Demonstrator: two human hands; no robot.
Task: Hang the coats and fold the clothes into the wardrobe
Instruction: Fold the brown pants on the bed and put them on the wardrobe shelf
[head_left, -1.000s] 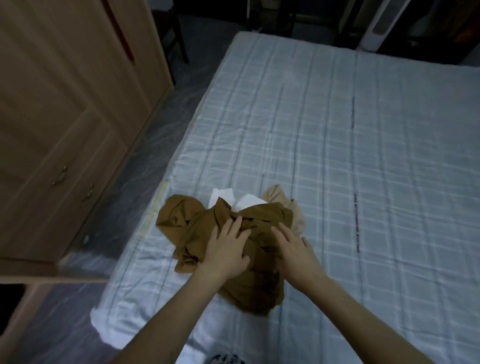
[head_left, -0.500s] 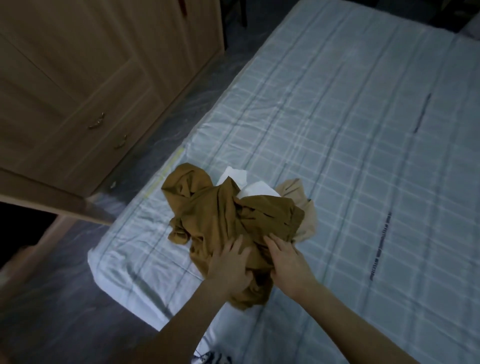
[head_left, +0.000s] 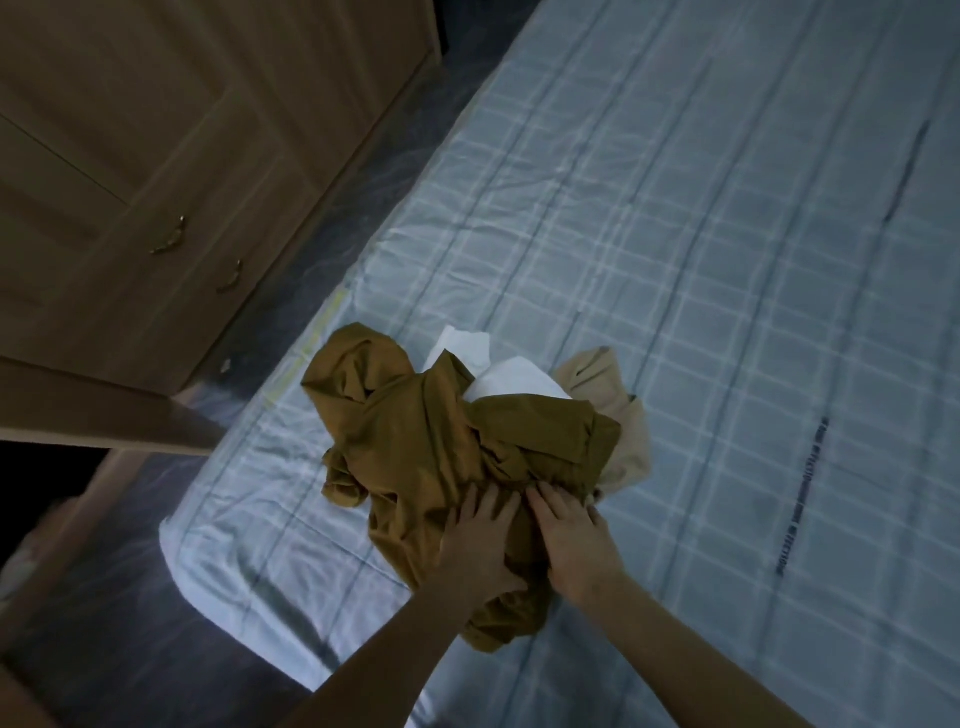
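Both hands, left hand (head_left: 480, 540) and right hand (head_left: 574, 545), side by side, fingers flat, press mustard-brown garment (head_left: 441, 447) extending toward 12 o'clock on plaid bed (head_left: 701, 260); wardrobe (head_left: 156, 182) at 10 o'clock.

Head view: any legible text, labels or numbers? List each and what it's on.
None can be read.
Dark printed strip on the plaid bed sheet, near strip: rows of characters, too blurred to read.
Second dark strip, far right: blurred, unreadable.
Yellowish strip at the mattress edge: no legible marks.
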